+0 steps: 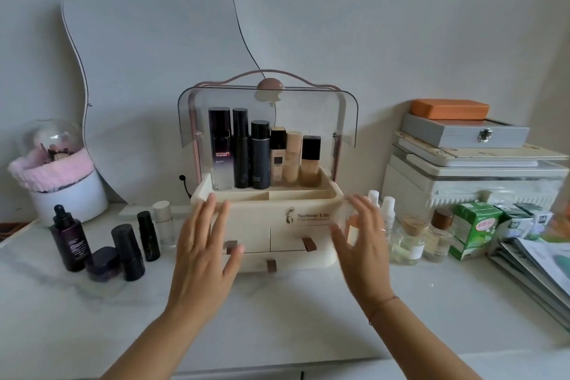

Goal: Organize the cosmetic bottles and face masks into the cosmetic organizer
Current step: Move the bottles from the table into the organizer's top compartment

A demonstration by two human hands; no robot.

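My left hand [205, 244], right hand [361, 237]: fingers spread, gripping nothing, flanking organizer [277, 216] front marked "Serious Life". Inside, tall bottle [220, 148] reads "REVITALIFT". Open tabletop [293, 302] between my wrists.

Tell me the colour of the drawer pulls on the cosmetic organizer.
Dark brown drawer pulls on the cream cosmetic organizer, clearest in the head view.

I see the cream plastic cosmetic organizer [308, 219] standing mid-table against the wall, its clear curved lid [345, 114] flipped up. Six upright bottles [260, 154] line its back compartment, dark ones left, beige ones right. A cluster of dark bottles and a jar [128, 251] stands on the table to its left, small clear glass bottles [407, 241] to its right, and a stack of flat printed sachets [543, 259] lies far right
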